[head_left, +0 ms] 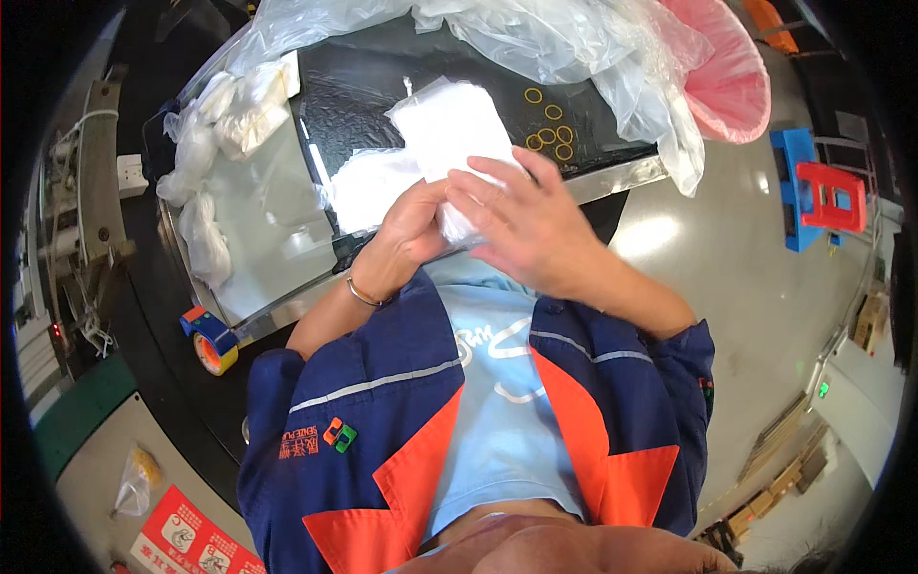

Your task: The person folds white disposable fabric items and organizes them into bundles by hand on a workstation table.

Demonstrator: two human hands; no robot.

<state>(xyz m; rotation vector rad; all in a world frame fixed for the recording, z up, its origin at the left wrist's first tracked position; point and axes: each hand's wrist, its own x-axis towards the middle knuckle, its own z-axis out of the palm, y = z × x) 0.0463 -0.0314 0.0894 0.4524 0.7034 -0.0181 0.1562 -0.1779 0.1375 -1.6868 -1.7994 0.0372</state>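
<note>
A stack of thin white plastic bags (449, 120) stands tilted in front of me at the near edge of the black-topped table. My left hand (413, 225) is closed on its lower left edge. My right hand (521, 215) lies over the lower right side, its fingers curved across the face and touching the bags, slightly blurred. Another white plastic bundle (373, 187) lies flat just left of the stack. Several yellow rubber bands (553, 113) are scattered on the black surface (373, 72) to the right.
Clear plastic sheeting (545, 38) drapes over the table's far side, beside a pink-lined bin (732, 77). Bundled bags (206, 239) lie on the left surface. A tape roll (212, 349) sits at the near left. Blue and red plastic stools (813, 196) stand on the floor at right.
</note>
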